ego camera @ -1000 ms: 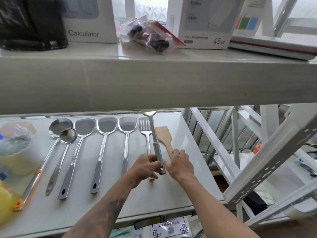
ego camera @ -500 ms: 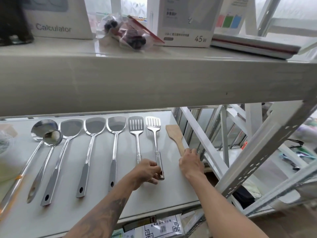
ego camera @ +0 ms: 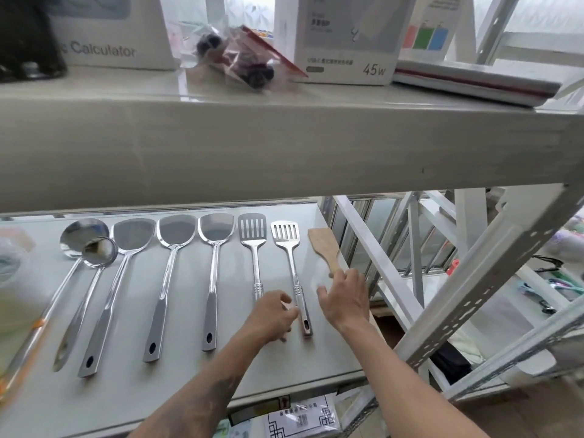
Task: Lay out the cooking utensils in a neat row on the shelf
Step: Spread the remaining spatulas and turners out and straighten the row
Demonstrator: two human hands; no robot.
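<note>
Fingers of the left hand had let go of the right-hand slotted turner and hung loosely curled just left of its handle. Right of that turner, the right hand had lifted, fingers relaxed, fingertips touching the wooden spatula.

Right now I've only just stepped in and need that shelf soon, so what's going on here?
A person is lining up cooking utensils on the lower shelf. Two ladles, three solid turners and two slotted turners lie side by side, heads pointing away. The left hand rests beside the handle of the rightmost slotted turner. The right hand is at the handle of the wooden spatula, which lies at a slant at the row's end.
</note>
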